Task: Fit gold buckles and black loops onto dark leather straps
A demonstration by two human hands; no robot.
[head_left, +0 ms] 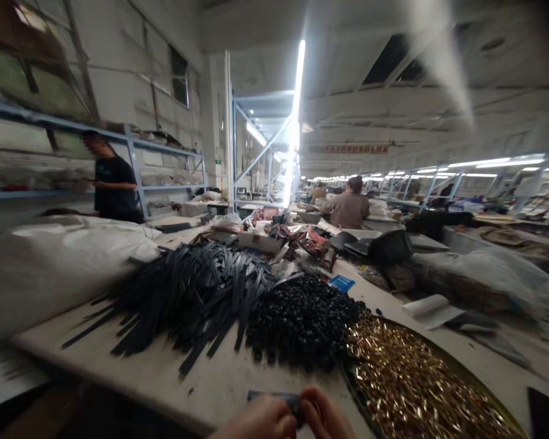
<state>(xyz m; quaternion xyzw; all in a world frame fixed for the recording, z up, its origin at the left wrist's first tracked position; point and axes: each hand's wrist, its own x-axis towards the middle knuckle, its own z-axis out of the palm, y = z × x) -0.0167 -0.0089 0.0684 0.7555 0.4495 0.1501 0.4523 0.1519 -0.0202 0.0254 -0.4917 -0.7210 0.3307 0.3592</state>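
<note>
At the bottom middle, my left hand (260, 419) and my right hand (322, 416) are close together at the table's front edge, fingers closed. Between them is a flat dark strip (269, 396), its free end pointing left; its other end is hidden by my fingers. Beyond my hands lies a heap of small black loop-like pieces (297, 317). To its left spreads a large pile of long black strips (187, 292). On the right, a round tray (480, 378) holds many shiny gold-coloured metal fittings (407, 372).
The pale table (132, 378) carries a blue packet (341, 283), a black bin (390, 248) and clear plastic wrapping (507, 274). A large white sack (68, 256) is at left. One person (115, 183) stands by shelves; another (350, 207) has their back turned.
</note>
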